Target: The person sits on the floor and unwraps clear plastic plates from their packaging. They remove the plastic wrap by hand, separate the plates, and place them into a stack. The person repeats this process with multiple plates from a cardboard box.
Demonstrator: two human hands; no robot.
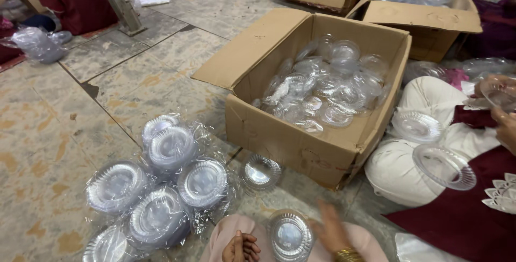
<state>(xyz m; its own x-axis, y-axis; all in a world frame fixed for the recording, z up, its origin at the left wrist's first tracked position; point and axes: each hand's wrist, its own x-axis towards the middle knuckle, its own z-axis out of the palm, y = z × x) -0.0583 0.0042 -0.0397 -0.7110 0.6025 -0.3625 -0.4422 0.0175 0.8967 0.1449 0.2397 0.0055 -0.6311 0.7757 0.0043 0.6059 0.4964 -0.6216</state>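
Below the big open cardboard box (317, 106), on my lap, sits a short stack of clear plastic plates (290, 236). My right hand (330, 230) hovers just beside the stack, blurred, fingers spread loosely and gripping nothing that I can make out. My left hand (241, 247) rests on the stack's other side, curled into a loose fist; whether it pinches anything, I cannot tell.

Stacking well, I judge, means settling each plate flat so the ribbed rims nest, with one hand steadying the pile from the side.

Inside the box lies a jumble of loose clear plates (328, 87). One single plate (260, 171) lies on the stone floor (64, 133) against the box's front wall. Left of the box sit wrapped plate bundles (161, 187) in crinkled film. Right of the box, another person in white trousers (414, 154) holds plates; a knee crowds the space beside my stack.
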